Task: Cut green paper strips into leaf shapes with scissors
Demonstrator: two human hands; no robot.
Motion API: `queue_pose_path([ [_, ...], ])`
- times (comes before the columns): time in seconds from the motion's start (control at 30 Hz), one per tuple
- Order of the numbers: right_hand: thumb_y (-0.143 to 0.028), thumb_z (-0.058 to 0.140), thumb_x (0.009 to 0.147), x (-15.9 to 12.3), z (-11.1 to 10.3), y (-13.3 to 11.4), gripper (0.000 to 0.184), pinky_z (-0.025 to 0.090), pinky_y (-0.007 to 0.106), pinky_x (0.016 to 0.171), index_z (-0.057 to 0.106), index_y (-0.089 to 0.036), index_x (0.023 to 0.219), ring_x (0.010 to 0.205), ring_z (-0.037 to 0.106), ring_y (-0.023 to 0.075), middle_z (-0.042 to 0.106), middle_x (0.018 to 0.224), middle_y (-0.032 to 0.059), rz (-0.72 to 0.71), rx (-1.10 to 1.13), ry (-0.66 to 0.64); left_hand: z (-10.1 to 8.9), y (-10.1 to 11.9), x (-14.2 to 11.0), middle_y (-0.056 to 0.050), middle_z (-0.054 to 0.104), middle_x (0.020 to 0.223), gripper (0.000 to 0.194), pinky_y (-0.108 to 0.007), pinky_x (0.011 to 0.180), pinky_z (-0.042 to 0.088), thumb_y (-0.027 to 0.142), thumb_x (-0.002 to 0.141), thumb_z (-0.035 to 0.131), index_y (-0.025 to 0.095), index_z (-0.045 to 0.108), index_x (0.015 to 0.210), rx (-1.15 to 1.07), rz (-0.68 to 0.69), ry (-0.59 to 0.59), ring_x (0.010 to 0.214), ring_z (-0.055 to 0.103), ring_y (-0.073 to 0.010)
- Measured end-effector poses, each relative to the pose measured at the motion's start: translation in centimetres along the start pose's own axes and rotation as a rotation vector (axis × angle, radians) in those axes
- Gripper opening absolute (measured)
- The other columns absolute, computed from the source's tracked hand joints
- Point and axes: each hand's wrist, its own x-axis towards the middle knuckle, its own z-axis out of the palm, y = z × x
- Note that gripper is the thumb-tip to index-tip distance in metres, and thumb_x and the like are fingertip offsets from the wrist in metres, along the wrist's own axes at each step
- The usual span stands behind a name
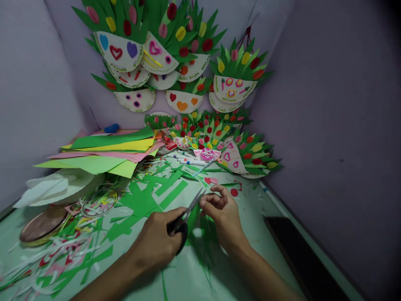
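Note:
My left hand (159, 236) is closed round the black handles of a pair of scissors (191, 205). The blades point up and away, slightly apart, towards my other fingertips. My right hand (224, 213) pinches a green paper strip (194, 216) between thumb and forefinger, its other fingers curled. The strip hangs down between the hands, beside the blades; whether they touch it I cannot tell. Thin green slivers lie on the table below. Just beyond the hands are a red paper circle (234, 192) and a pink paper piece (213, 180).
Green paper pieces (140, 198) and curled scraps (67, 251) cover the table's left side. Coloured sheets (103, 152) are stacked behind, near a round tape roll (44, 225). Markers (188, 161) lie at the back. Paper-plate flower crafts (134, 100) hang on the wall. A dark flat object (294, 246) lies right.

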Motion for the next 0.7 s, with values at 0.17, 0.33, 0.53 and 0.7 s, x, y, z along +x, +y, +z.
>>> queue_pose_path([
  [0.17, -0.023, 0.074, 0.058, 0.08, 0.02, 0.16, 0.044, 0.042, 0.020, 0.049, 0.040, -0.022, 0.087, 0.052, 0.051, 0.0090, 0.060, 0.059, -0.0068, 0.006, -0.010, 0.006, 0.12, -0.28, 0.05, 0.003, 0.055, 0.071, 0.045, -0.018, 0.054, 0.033, 0.010, 0.074, 0.042, 0.017, 0.056, 0.116, -0.019, -0.014, -0.014, 0.060, 0.044, -0.0104],
  [0.33, -0.025, 0.075, 0.057, 0.07, 0.03, 0.44, 0.047, 0.041, 0.020, 0.049, 0.040, -0.021, 0.088, 0.053, 0.050, 0.0087, 0.060, 0.059, -0.0063, 0.006, -0.022, 0.016, 0.20, -0.19, 0.19, 0.001, 0.060, 0.077, 0.049, -0.018, 0.054, 0.033, 0.008, 0.072, 0.043, 0.016, 0.055, 0.119, -0.034, -0.001, -0.013, 0.063, 0.047, -0.0115],
  [0.53, -0.028, 0.075, 0.057, 0.01, 0.01, 0.37, 0.048, 0.041, 0.020, 0.049, 0.039, -0.021, 0.088, 0.052, 0.049, 0.0084, 0.060, 0.059, -0.0063, 0.021, -0.045, 0.028, 0.23, 0.25, -0.02, 0.001, 0.061, 0.068, 0.045, -0.019, 0.055, 0.036, 0.010, 0.071, 0.044, 0.015, 0.061, 0.113, -0.055, 0.008, 0.038, 0.063, 0.052, -0.0138],
  [0.7, -0.028, 0.075, 0.056, -0.06, 0.10, 0.57, 0.047, 0.042, 0.020, 0.049, 0.040, -0.021, 0.088, 0.052, 0.050, 0.0084, 0.060, 0.059, -0.0062, 0.016, -0.041, 0.042, 0.37, 0.26, 0.01, 0.001, 0.062, 0.065, 0.039, -0.019, 0.058, 0.040, 0.010, 0.070, 0.046, 0.015, 0.066, 0.103, -0.108, 0.026, 0.060, 0.064, 0.055, -0.0148],
])
